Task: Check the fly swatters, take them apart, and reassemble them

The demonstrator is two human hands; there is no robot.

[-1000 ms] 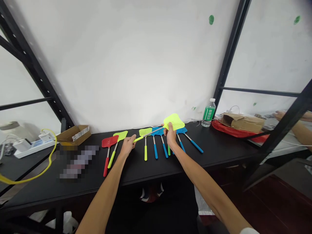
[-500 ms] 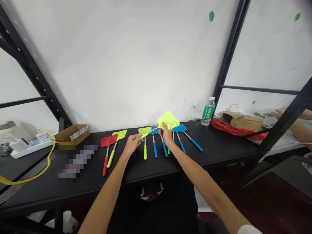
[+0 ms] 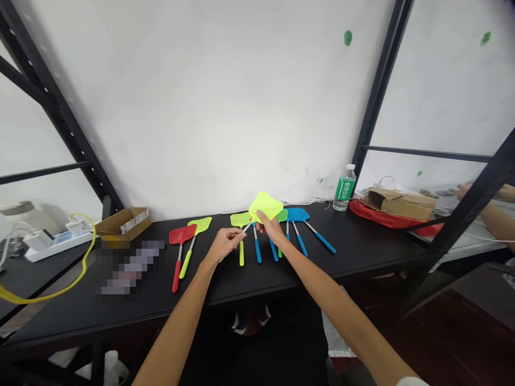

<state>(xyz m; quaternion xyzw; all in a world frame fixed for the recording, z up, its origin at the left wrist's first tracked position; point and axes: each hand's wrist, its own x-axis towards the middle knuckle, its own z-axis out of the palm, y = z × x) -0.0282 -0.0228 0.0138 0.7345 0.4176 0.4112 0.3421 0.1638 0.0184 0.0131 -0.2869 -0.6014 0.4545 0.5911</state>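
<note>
Both my hands hold one yellow-green fly swatter (image 3: 264,206) above the black table (image 3: 249,279). My left hand (image 3: 223,244) is closed around its handle, which is mostly hidden in the fist. My right hand (image 3: 270,228) pinches the base of its mesh head. Only a short piece of metal rod shows between the hands. On the table below lie several swatters in a row: a red one (image 3: 179,246), yellow-green ones (image 3: 194,236), blue ones (image 3: 306,228).
A cardboard box (image 3: 123,222) and a yellow cable (image 3: 60,284) lie at left. A green-labelled bottle (image 3: 344,187), a red tray (image 3: 386,220) and a brown paper bag (image 3: 398,201) stand at right. Another person's hand (image 3: 488,206) shows at far right. Black shelf posts flank the table.
My hands have come closer together, and the swatter's rod between them has shortened. The swatter head has shifted left and a little toward me.
</note>
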